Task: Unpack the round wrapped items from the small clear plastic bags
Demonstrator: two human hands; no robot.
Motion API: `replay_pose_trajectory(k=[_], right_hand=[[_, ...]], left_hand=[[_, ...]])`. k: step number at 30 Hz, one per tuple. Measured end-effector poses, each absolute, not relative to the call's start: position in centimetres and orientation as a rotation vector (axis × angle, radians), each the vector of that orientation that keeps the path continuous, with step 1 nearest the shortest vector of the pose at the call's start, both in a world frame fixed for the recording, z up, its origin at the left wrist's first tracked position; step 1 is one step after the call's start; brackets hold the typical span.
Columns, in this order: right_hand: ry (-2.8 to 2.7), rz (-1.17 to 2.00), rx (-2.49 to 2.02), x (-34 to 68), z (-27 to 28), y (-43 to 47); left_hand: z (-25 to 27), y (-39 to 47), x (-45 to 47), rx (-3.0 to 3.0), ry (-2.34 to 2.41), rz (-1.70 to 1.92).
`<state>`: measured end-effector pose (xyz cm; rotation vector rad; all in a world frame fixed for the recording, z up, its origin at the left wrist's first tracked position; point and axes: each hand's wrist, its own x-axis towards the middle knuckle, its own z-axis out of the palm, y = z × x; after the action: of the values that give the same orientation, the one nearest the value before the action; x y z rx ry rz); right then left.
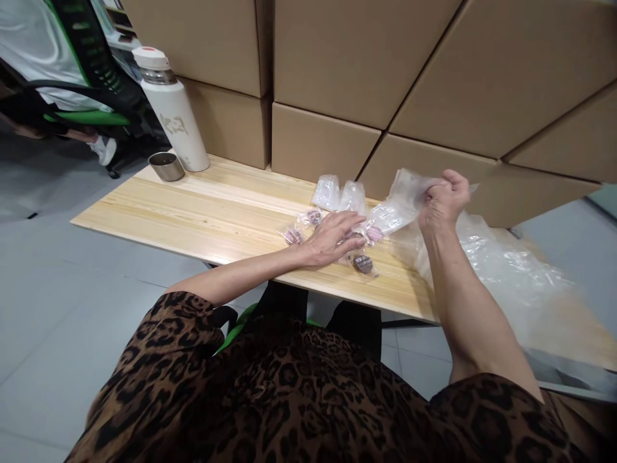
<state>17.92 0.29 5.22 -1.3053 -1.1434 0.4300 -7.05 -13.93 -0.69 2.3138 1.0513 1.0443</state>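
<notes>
My right hand (447, 198) is closed on the end of a clear plastic bag (402, 196), raised over the table's right half. My left hand (335, 239) lies with fingers stretched out over several small wrapped items. A pink wrapped piece (374, 234) shows just past its fingertips, by the bag's lower end. One brown round piece (362, 263) in clear wrap sits in front of the fingers. Two more wrapped pieces, a near one (293, 236) and a far one (314, 217), are left of the hand. Two clear plastic cups or pouches (326, 192) stand behind it.
Cardboard boxes (328, 138) are stacked along the back of the wooden table (231, 206). A white thermos (176, 122) and a metal cup (166, 166) stand at the left. Clear plastic bags (501, 263) are heaped at the right. A person (43, 51) sits at far left.
</notes>
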Motion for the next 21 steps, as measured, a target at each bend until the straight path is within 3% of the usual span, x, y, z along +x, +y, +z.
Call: replay_pose_trajectory(k=[5,16,21], right_hand=[[-1.039,0.549,-0.988,16.2,7.3,-0.5],[-1.332,0.785,-0.674,12.2,15.1,-4.2],[-1.449,0.941,-0.739,11.1,15.7,-5.5]], left_hand=[[0.5,-11.2,-5.9,1.956,1.101,1.16],[2.0,-6.1,-5.2,1.92,0.904,1.349],[4.0,-6.0,-6.6,1.912,0.914,1.42]])
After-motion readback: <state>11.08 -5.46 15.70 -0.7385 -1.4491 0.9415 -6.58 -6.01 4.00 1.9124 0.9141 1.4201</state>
